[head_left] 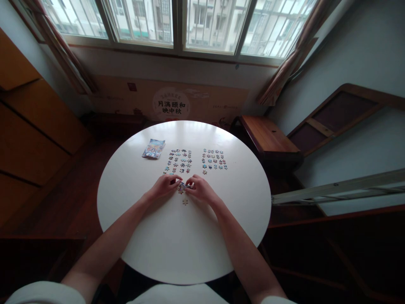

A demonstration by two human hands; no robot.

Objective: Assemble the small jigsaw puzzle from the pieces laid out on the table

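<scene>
On a round white table [177,245] my left hand [165,185] and my right hand [199,188] meet at the middle, fingers pinched together on small jigsaw pieces [181,187] between them. One loose piece [185,202] lies just below the hands. Beyond the hands, several pieces lie spread in two groups: a left group [179,161] and a right group [214,161]. A printed picture card [153,148] lies at the far left of the pieces.
A wooden side table [267,137] stands to the right of the round table. A wooden cabinet [28,126] is on the left. A barred window [180,23] and a cardboard panel with printed characters [171,103] are beyond. A framed board [341,114] leans on the right wall.
</scene>
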